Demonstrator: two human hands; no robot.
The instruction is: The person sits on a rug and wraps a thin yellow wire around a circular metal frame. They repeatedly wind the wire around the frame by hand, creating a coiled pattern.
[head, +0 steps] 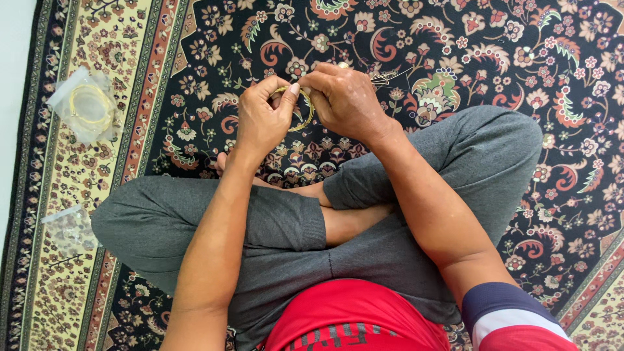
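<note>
I sit cross-legged on a patterned carpet. My left hand and my right hand meet in front of my knees. Both pinch a thin yellowish ring, a small coil of cord or wire, between fingertips and thumbs. Most of the ring is hidden behind my fingers. Something small and pale shows at the top of my right hand's fingertips; what it is I cannot make out.
A clear plastic bag holding a yellow coil lies on the carpet's border at the left. A second clear bag with small pale contents lies lower left. A white floor strip runs along the left edge.
</note>
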